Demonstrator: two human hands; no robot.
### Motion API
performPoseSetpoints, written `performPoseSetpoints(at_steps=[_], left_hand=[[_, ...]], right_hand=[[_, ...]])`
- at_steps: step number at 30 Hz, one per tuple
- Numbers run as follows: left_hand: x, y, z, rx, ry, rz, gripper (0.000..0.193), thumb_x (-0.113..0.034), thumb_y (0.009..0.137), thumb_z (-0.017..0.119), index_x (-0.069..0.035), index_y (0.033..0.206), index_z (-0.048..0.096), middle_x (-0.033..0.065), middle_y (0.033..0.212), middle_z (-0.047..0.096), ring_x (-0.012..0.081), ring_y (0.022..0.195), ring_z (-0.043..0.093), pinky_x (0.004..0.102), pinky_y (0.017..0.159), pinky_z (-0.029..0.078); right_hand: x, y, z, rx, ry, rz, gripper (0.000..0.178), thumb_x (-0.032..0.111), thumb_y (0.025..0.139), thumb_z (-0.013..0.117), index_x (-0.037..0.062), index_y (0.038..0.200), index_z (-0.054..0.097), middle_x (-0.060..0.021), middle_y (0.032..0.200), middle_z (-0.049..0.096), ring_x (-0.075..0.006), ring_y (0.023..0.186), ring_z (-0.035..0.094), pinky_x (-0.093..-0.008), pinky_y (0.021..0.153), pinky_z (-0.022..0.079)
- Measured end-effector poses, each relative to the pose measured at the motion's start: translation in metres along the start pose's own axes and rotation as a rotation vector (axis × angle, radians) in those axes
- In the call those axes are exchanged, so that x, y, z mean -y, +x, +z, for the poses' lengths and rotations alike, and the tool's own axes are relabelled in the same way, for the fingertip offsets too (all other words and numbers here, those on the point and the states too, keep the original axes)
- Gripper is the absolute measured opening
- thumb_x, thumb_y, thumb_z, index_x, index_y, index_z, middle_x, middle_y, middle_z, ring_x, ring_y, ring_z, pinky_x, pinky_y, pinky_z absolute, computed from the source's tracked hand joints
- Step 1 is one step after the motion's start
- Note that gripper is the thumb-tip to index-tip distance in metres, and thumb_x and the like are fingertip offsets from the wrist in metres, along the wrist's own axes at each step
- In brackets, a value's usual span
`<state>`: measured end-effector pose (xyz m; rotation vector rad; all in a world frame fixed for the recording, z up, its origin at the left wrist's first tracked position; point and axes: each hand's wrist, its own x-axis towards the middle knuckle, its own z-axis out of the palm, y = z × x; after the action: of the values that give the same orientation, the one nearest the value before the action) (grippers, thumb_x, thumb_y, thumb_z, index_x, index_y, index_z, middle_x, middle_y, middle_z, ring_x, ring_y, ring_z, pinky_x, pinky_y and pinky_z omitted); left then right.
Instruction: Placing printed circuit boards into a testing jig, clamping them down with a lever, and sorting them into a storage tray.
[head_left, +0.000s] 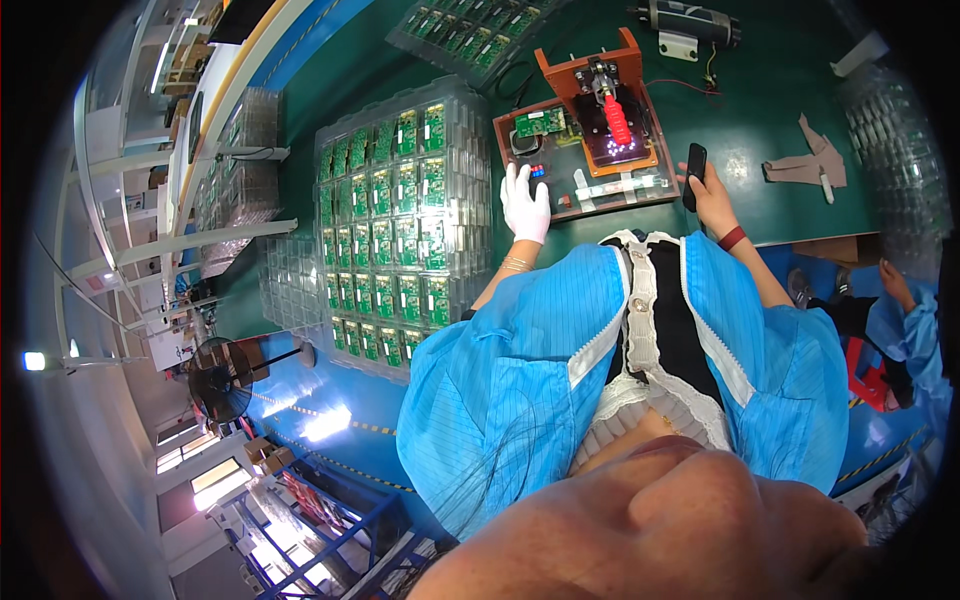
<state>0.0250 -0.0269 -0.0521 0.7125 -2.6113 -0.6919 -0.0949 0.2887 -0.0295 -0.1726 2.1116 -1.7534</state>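
Note:
My left hand (pixel 525 205), in a white glove, lies with its fingers stretched out on the left front corner of a reddish-brown test box (pixel 560 212). Near its fingertips a small digital display (pixel 538 171) glows red and blue. My bare right hand (pixel 713 203) grips a slim black handheld device (pixel 694 172), which looks like a remote control, just off the box's right side. On the box stands a clamp fixture with a red handle (pixel 615 120), above a lit patch of small white lights (pixel 622 149). A green circuit board (pixel 540 123) sits at the box's back left.
Left of the box, stacked clear plastic trays (pixel 455 180) hold several rows of green circuit boards. Another board tray (pixel 475 40) lies farther back. A black cylindrical motor (pixel 690 22) is at the back right, and a brown cloth (pixel 808 165) lies to the right. Another person's hand (pixel 897 285) shows at far right.

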Motion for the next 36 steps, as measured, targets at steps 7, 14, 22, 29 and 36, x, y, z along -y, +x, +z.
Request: performPoseSetpoints(at_steps=[7,14,22,29,36], left_hand=[[0.0,0.0,-0.001,-0.002,-0.012,0.008,0.046,-0.02,0.083,0.058,-0.01,0.128,0.052,0.0123,0.143,0.039,0.0304,0.13,0.036,0.0358,0.107,0.031],[0.003,-0.002,-0.001,-0.02,-0.048,0.012,0.046,-0.018,0.084,0.057,-0.009,0.128,0.051,0.0124,0.142,0.041,0.0304,0.13,0.036,0.0358,0.108,0.03],[-0.01,-0.012,-0.01,-0.094,-0.079,0.184,0.048,-0.013,0.08,0.06,-0.007,0.127,0.052,0.013,0.136,0.047,0.0319,0.128,0.04,0.0384,0.107,0.031],[-0.048,-0.023,-0.019,-0.03,-0.139,0.35,0.05,-0.01,0.075,0.063,-0.006,0.124,0.054,0.0133,0.132,0.051,0.0336,0.125,0.044,0.0405,0.105,0.034],[-0.05,-0.028,-0.011,0.057,-0.107,0.424,0.046,-0.012,0.077,0.061,-0.008,0.122,0.054,0.0102,0.132,0.051,0.0326,0.126,0.043,0.0419,0.104,0.032]], right_hand=[[0.003,0.0,-0.004,0.01,0.09,0.074,0.037,0.006,0.094,0.038,0.0016,0.131,0.039,-0.0124,0.124,0.057,-0.0208,0.103,0.061,-0.0285,0.087,0.046],[0.007,-0.001,-0.006,-0.003,0.124,0.09,0.036,0.006,0.093,0.038,0.0014,0.13,0.04,-0.0123,0.122,0.059,-0.019,0.102,0.062,-0.0285,0.084,0.047],[0.017,-0.002,-0.013,0.013,0.18,0.133,0.03,0.011,0.093,0.046,0.0001,0.121,0.048,-0.0095,0.102,0.065,-0.0146,0.076,0.061,-0.024,0.07,0.047],[0.022,-0.007,-0.009,0.127,-0.041,0.059,0.025,0.018,0.092,0.053,-0.0002,0.108,0.056,-0.0059,0.087,0.066,-0.0103,0.061,0.053,-0.0212,0.059,0.044],[0.018,-0.01,-0.005,0.155,-0.011,-0.006,0.025,0.023,0.089,0.057,0.0013,0.101,0.058,-0.0057,0.085,0.064,-0.0098,0.062,0.052,-0.0208,0.059,0.044]])
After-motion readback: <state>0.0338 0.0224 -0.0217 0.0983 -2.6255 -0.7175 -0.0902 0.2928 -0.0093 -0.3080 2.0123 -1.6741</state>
